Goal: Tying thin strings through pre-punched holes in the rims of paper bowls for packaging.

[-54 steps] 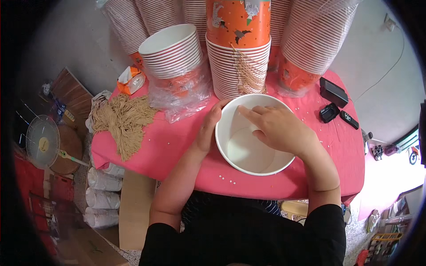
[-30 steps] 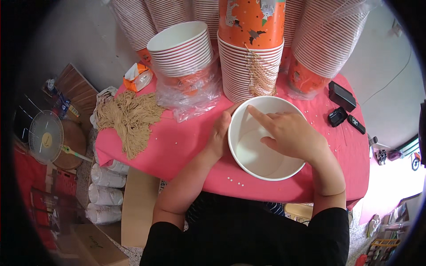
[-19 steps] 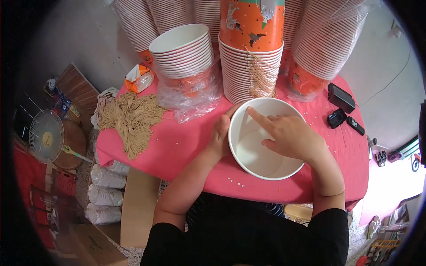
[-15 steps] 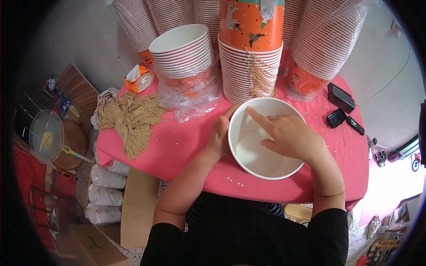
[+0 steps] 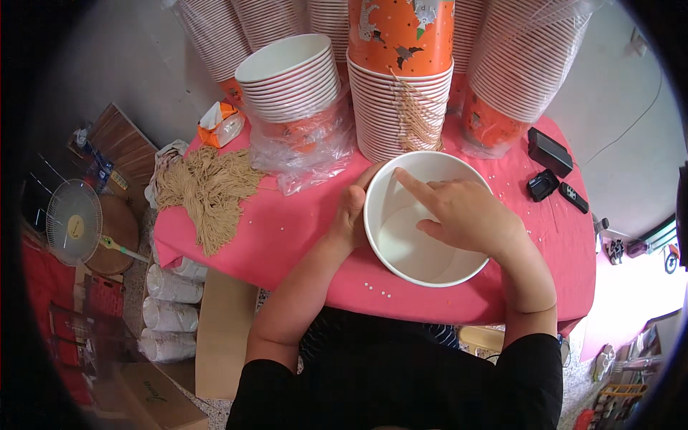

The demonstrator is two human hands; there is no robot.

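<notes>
A large white paper bucket sits tilted toward me near the table's front edge, its open mouth showing a bare white inside. My left hand grips it from the outer left side, thumb near the rim and fingers hidden behind the wall. Over the mouth reaches my right hand. Its index finger is stretched out against the upper left inner wall, with the thumb apart below it, and nothing shows in its grasp. Several small white dots lie on the cloth just in front of the bucket.
Behind stands a bucket stack with beige cords draped over it and an orange bucket on top. A wrapped stack, a beige cord heap and a tissue pack are left. Black devices lie right.
The view has shifted slightly. Both hands keep the same hold on the bucket, and the right index finger stays at its inner wall.
</notes>
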